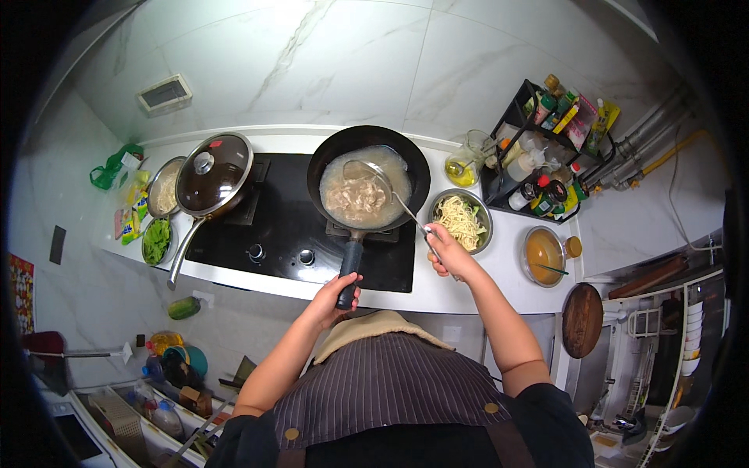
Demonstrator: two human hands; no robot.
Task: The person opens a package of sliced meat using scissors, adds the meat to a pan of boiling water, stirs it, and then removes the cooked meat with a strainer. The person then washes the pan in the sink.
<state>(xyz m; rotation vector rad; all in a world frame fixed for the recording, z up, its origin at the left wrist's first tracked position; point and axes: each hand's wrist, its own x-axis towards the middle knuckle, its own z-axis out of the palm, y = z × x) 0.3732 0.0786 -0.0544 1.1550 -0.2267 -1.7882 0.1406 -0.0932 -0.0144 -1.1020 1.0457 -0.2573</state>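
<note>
A black wok sits on the right burner of the black glass hob. Cloudy broth fills its bottom, and pale pieces of meat lie in it. Around the wok's dark handle, my left hand is closed. My right hand grips the metal handle of a strainer ladle, whose round head rests partly in the broth beside the meat. Just right of the wok stands a metal bowl of pale shredded strips with some green vegetable.
A lidded pan stands on the left burner, its handle jutting over the counter's front edge. Left of it are a bowl of lettuce and a bowl of pale strands. At right are an oil jug, a condiment rack and a bowl of brown liquid.
</note>
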